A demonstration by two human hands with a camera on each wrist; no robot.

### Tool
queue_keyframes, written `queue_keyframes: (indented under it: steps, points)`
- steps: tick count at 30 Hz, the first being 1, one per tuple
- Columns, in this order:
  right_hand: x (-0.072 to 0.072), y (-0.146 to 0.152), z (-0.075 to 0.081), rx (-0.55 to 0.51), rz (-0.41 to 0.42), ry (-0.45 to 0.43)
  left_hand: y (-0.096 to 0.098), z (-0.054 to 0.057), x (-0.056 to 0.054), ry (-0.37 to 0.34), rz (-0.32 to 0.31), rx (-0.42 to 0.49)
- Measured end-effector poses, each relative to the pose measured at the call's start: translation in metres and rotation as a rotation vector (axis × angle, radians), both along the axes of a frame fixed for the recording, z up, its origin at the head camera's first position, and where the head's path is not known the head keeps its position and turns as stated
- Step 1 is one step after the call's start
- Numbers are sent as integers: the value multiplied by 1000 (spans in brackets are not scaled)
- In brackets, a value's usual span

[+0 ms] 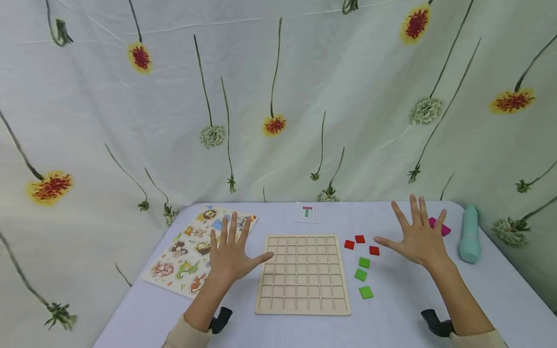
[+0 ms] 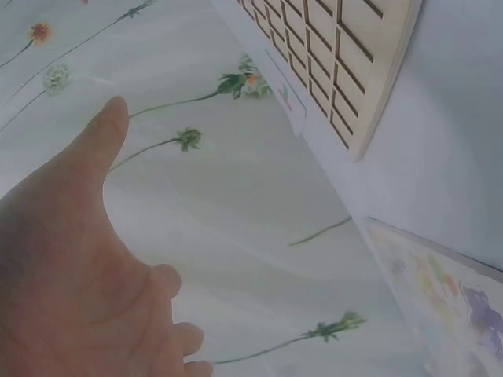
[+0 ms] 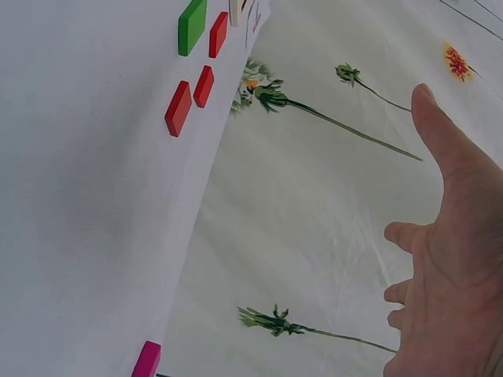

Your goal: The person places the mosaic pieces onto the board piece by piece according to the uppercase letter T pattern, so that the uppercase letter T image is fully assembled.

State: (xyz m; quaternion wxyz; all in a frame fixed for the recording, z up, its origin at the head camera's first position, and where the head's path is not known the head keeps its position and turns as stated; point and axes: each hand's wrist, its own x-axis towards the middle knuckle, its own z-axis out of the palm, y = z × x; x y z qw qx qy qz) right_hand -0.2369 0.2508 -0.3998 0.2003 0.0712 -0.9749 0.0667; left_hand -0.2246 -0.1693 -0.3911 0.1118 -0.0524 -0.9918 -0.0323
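Both hands hover over the table with fingers spread and nothing in them. My left hand [image 1: 230, 253] is over the gap between the animal sticker sheet [image 1: 174, 270] and a wooden grid board [image 1: 302, 311], its thumb overlapping the board's left edge in the head view. To the right of the board, my right hand [image 1: 419, 239] is nearest to the red square tiles [image 1: 374, 250] and a magenta piece [image 1: 445, 230], which its fingers partly cover. Several loose tiles lie beside the board: three red, and three green tiles [image 1: 360, 274] in a rough column.
A small printed card [image 1: 306, 212] with a coloured T pattern on a grid lies behind the board. At the table's right edge lies a teal cylindrical object [image 1: 470, 237]. A flower-printed cloth [image 1: 348, 96] hangs behind the white table [image 1: 300, 333].
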Motion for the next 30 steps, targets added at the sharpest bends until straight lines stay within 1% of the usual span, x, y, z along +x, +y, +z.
queue_keyframes:
  steps: [4, 9, 13, 17, 19, 22, 24, 26, 27, 28, 30]
  points:
    - [0, 1, -1, 2, 0, -10, 1, 1, 0, -2, -6, -6]
    - [1, 0, 1, -11, 6, -10, 2, 4, 0, 22, -8, -13]
    - [1, -2, 2, -27, 17, 4, 3, 6, 2, 39, -24, 16]
    - [3, -7, 4, -75, 13, 31, 8, 2, 4, 83, -55, 106]
    - [4, -10, 3, -118, 8, 65, 12, -2, 6, 130, -66, 172]
    - [5, -14, -1, -207, 6, 144, 18, -11, 10, 224, -80, 281]
    - [4, -17, -8, -284, 12, 217, 22, -18, 12, 277, -90, 352]
    - [2, -18, -19, -374, 34, 287, 25, -27, 14, 306, -101, 419]
    - [0, -17, -27, -425, 48, 318, 26, -32, 14, 306, -106, 448]
    - [-5, -14, -39, -476, 61, 342, 27, -37, 15, 293, -110, 477]
    - [-17, -7, -64, -543, 72, 388, 28, -47, 15, 244, -119, 528]
